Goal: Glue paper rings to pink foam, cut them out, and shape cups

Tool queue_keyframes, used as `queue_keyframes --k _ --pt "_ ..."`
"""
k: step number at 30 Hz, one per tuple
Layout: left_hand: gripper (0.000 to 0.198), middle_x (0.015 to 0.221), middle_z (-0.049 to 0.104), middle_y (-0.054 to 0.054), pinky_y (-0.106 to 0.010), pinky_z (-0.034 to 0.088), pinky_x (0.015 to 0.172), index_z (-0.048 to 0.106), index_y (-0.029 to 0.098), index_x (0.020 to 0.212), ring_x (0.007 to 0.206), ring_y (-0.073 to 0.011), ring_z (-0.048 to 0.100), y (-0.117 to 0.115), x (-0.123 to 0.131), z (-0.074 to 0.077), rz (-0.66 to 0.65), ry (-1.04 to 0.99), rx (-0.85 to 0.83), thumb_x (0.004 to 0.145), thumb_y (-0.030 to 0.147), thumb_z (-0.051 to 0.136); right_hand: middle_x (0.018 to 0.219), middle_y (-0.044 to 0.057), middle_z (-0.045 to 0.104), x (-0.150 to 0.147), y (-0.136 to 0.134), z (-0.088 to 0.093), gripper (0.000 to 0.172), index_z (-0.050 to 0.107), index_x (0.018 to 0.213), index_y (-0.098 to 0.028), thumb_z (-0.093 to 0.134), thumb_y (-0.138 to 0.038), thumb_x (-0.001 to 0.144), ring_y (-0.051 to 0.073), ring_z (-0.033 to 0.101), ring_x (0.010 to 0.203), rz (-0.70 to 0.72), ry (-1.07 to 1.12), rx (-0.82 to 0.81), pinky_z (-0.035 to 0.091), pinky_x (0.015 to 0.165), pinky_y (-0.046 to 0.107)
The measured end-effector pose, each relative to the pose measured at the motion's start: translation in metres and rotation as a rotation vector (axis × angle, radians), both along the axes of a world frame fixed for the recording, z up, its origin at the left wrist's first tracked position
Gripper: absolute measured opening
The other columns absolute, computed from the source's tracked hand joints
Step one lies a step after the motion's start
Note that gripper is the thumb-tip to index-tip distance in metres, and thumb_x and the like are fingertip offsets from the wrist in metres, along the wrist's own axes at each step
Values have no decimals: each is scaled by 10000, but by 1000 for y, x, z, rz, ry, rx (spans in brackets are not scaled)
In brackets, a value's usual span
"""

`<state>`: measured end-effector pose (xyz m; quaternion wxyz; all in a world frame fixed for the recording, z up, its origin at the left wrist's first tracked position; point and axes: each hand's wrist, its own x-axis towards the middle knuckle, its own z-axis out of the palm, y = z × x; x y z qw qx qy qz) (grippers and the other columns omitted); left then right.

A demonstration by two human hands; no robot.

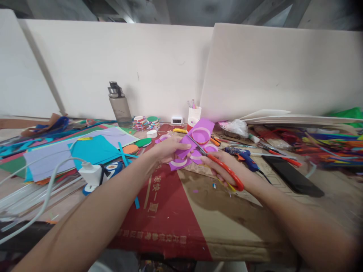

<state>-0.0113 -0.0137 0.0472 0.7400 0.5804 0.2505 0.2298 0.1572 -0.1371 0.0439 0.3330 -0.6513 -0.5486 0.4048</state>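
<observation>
My left hand [168,148] pinches a purple foam sheet [206,127] with a ring-shaped outline on it, held up over the cardboard. In my right hand [227,164] are red-handled scissors [227,169], their blades lying against the sheet near my left fingertips. Whether the blades are closed is hard to make out. Beneath the hands lie more purple pieces [178,164] with pale curved bands. Small purple and blue scraps are scattered on the cardboard in front.
Red and brown cardboard [167,211] covers the work area. Coloured sheets [92,151], a white charger plug [90,173] and cables lie left. A bottle [119,105] stands behind. To the right are a blue glue gun [246,158], a black phone [292,175] and colourful strips [334,145].
</observation>
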Motion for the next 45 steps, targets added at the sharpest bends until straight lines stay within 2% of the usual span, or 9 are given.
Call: queue_keyframes --k 9,16,20,22,26,28,31,36,45 --pt "201 646 659 -50 -206 450 529 671 103 739 559 -109 584 8 -8 -2 -102 321 -44 630 241 768 492 -38 459 1 -3 4 365 439 628 -199 453 -484 857 72 427 347 201 -197 61 333 323 192" --pt "226 736 692 -27 -240 462 619 725 182 777 668 -155 611 -6 -11 8 -571 484 432 626 341 778 437 -75 399 13 4 7 371 405 648 -212 435 -519 855 65 360 315 82 53 204 311 322 201" --pt "264 818 712 -46 -257 469 615 721 217 894 714 -178 629 -12 -6 7 -729 497 501 687 381 724 440 -79 410 17 7 10 346 439 682 -204 500 -512 827 62 370 319 2 86 265 329 328 194" --pt "261 801 707 -51 -253 459 592 708 209 882 682 -166 625 -10 -3 6 -541 440 537 746 426 656 460 -74 421 17 7 11 348 446 697 -199 492 -515 834 58 374 321 -28 91 265 320 323 189" --pt "303 760 666 -50 -254 430 578 686 185 823 627 -143 574 2 4 -2 168 273 757 786 470 589 490 -60 444 14 8 8 389 443 697 -197 484 -561 826 57 383 323 -91 95 234 307 301 184" --pt "302 897 671 -80 -294 458 683 681 174 908 766 -180 600 6 9 -10 322 286 888 767 434 622 499 -60 446 15 9 5 400 457 706 -196 506 -580 806 58 390 332 -93 107 232 307 298 178" --pt "427 1094 623 -106 -377 440 866 647 183 1061 1012 -251 558 4 15 -24 230 365 1200 675 346 729 493 -63 442 15 11 0 407 467 704 -199 534 -593 783 60 399 334 -62 128 238 309 298 176" --pt "126 986 622 -97 -372 423 898 687 168 848 990 -233 547 1 14 -35 63 484 1492 732 143 643 455 -70 436 11 13 -3 338 476 711 -207 565 -526 777 69 394 315 -120 166 207 310 290 182" --pt "126 1009 642 -72 -356 403 896 656 185 829 1001 -190 528 0 5 -13 223 190 1693 869 209 539 565 -64 471 20 17 2 339 500 881 -234 630 -515 744 90 447 427 -275 199 633 409 392 223"
